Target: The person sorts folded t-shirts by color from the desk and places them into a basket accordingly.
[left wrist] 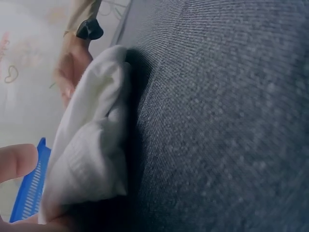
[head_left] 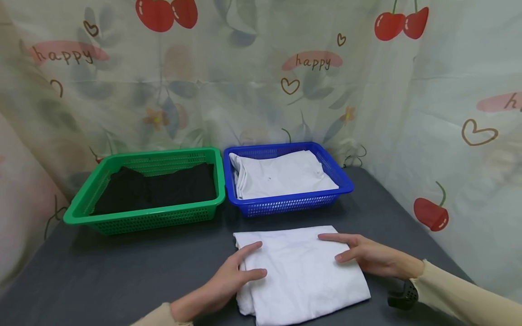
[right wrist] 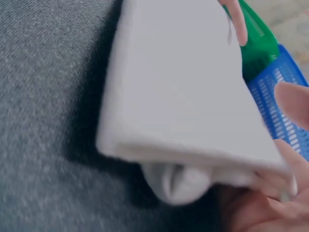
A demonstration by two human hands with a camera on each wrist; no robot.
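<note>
A folded white garment (head_left: 302, 276) lies on the dark table, its layered edge and rounded folds showing in the left wrist view. At its left edge is my left hand (head_left: 224, 280), thumb and index finger spread over the cloth. In the left wrist view that thumb (left wrist: 19, 162) stands apart from the fabric, while other fingers meet its edge low in the picture. My right hand (head_left: 377, 258) is at the right edge, index finger stretched over the top. The right wrist view has some of its fingers (right wrist: 277, 186) partly hidden at the garment's edge, thumb raised.
Behind the garment, a green basket (head_left: 142, 217) holds folded black cloth (head_left: 179, 185). Beside it, a blue basket (head_left: 291, 199) holds folded white cloth (head_left: 281, 174). A printed curtain (head_left: 244, 99) hangs behind and along the sides of the dark table (head_left: 122, 276).
</note>
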